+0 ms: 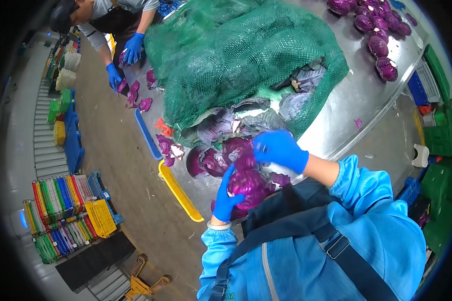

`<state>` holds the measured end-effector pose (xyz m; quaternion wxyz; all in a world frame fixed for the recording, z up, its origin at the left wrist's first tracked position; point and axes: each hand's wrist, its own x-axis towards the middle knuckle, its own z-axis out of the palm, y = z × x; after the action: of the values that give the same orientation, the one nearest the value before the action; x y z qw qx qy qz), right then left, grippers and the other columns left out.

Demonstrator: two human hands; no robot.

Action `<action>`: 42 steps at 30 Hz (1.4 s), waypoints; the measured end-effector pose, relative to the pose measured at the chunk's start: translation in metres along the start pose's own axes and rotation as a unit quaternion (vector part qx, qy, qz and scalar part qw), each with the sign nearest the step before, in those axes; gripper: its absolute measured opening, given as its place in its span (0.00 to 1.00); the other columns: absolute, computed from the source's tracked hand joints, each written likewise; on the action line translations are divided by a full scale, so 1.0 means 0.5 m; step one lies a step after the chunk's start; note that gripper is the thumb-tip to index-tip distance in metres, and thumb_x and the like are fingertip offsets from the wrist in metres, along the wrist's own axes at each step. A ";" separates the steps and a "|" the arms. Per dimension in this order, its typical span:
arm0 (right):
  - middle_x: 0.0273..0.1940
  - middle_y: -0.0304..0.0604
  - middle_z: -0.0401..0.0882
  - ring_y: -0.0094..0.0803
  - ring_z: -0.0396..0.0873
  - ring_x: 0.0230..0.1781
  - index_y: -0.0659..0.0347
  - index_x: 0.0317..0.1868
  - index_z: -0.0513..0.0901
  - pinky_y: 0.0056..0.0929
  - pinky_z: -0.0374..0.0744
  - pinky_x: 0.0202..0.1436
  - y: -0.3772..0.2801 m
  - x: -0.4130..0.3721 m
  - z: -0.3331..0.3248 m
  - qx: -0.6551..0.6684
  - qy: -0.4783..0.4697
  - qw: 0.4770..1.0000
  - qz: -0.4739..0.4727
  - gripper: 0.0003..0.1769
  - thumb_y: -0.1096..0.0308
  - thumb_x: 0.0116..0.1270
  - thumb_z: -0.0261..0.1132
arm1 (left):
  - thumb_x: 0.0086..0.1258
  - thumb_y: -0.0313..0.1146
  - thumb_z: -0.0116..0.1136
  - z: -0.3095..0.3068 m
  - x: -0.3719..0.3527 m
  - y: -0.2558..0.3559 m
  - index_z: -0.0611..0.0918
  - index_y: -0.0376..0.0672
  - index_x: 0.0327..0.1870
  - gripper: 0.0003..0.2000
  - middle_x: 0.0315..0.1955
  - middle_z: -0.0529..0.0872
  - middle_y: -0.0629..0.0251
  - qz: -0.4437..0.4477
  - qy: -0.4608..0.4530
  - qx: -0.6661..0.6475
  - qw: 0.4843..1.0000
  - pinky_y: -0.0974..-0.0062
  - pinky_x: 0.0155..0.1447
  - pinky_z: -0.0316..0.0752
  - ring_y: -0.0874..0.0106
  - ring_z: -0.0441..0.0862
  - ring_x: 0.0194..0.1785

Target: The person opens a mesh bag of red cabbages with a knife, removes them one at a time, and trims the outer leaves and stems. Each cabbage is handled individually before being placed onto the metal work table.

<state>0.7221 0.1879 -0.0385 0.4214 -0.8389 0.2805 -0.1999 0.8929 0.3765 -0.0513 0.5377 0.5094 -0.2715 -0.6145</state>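
Step in hand: judged to be stripping outer leaves from a red cabbage held at the bench edge.
Cabbage (250,185): centre of the frame, lifted just off the bench (356,95), between both gloved hands and close to the person's chest.
Left hand (228,196): below and left of the cabbage; fingers wrapped up around its side, grasping it from underneath.
Right hand (280,149): above and right of the cabbage; fingers curled down and clenched on its upper part, where an outer leaf seems to stand away.
Loose leaves (221,125): piled on the bench just above the hands, dark purple and grey, touching one another.
Net sack (236,55): green mesh, upper centre, lying open on the bench with leafy heads showing at its mouth.
Heads (377,46): upper right, a row of purple heads, well apart from the hands.
Co-worker's hands (133,47): upper left, blue gloves, busy with purple leaves at the far bench edge; not the wearer's.
Crates (65,200): lower left on the floor, coloured stacks, well apart from the bench.
Next move calls for: a firm left-hand hold so the cabbage does not turn, and a right-hand pull outward along the leaf base, clear of the leaf pile.
Risk: the leaf may tear short; the head may slip in the gloves.
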 end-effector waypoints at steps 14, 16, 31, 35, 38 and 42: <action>0.42 0.41 0.82 0.25 0.82 0.38 0.65 0.59 0.73 0.28 0.79 0.38 0.121 -0.169 -0.008 0.670 -0.097 0.650 0.346 0.24 0.59 0.68 0.61 | 0.47 0.42 0.78 0.147 0.090 0.050 0.49 0.41 0.76 0.58 0.74 0.53 0.53 0.130 -0.049 0.159 0.978 0.60 0.77 0.49 0.58 0.51 0.77; 0.56 0.48 0.78 0.36 0.79 0.53 0.62 0.63 0.71 0.36 0.79 0.57 0.189 -0.248 -0.033 0.622 -0.017 0.721 0.305 0.26 0.56 0.71 0.54 | 0.56 0.51 0.69 0.145 0.136 -0.028 0.56 0.43 0.75 0.48 0.75 0.54 0.54 0.196 -0.056 0.356 0.912 0.56 0.78 0.44 0.54 0.48 0.77; 0.40 0.40 0.84 0.20 0.69 0.20 0.55 0.58 0.74 0.18 0.68 0.25 0.525 -0.302 -0.388 0.375 0.583 0.657 0.296 0.22 0.55 0.68 0.60 | 0.52 0.61 0.62 -0.072 0.015 -0.157 0.69 0.60 0.69 0.40 0.67 0.69 0.61 0.126 0.014 0.753 0.646 0.26 0.69 0.37 0.54 0.58 0.73; 0.46 0.43 0.84 0.20 0.75 0.26 0.62 0.56 0.77 0.22 0.74 0.33 0.518 -0.258 -0.382 0.269 0.420 0.816 0.293 0.18 0.66 0.67 0.59 | 0.47 0.60 0.65 -0.248 -0.082 -0.119 0.70 0.59 0.68 0.42 0.67 0.69 0.62 0.108 0.038 0.791 0.600 0.30 0.72 0.36 0.56 0.58 0.73; 0.45 0.42 0.84 0.22 0.79 0.33 0.66 0.46 0.82 0.26 0.77 0.41 0.273 -0.102 -0.300 0.247 0.262 0.896 0.260 0.12 0.72 0.64 0.60 | 0.49 0.58 0.62 -0.387 -0.106 -0.067 0.71 0.56 0.68 0.40 0.69 0.66 0.56 0.055 0.090 0.791 0.603 0.38 0.73 0.41 0.52 0.55 0.74; 0.39 0.49 0.85 0.46 0.83 0.40 0.62 0.48 0.82 0.36 0.79 0.50 0.174 0.038 -0.184 -0.089 0.103 0.991 -0.013 0.17 0.74 0.58 0.58 | 0.48 0.46 0.67 -0.452 -0.084 0.021 0.73 0.53 0.65 0.37 0.62 0.71 0.54 0.052 0.251 0.794 0.551 0.39 0.72 0.45 0.49 0.58 0.70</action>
<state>0.6578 0.0787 -0.0557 0.3109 -0.8515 0.3287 -0.2650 1.1002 0.4615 -0.1032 -0.0079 0.8477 -0.5293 0.0328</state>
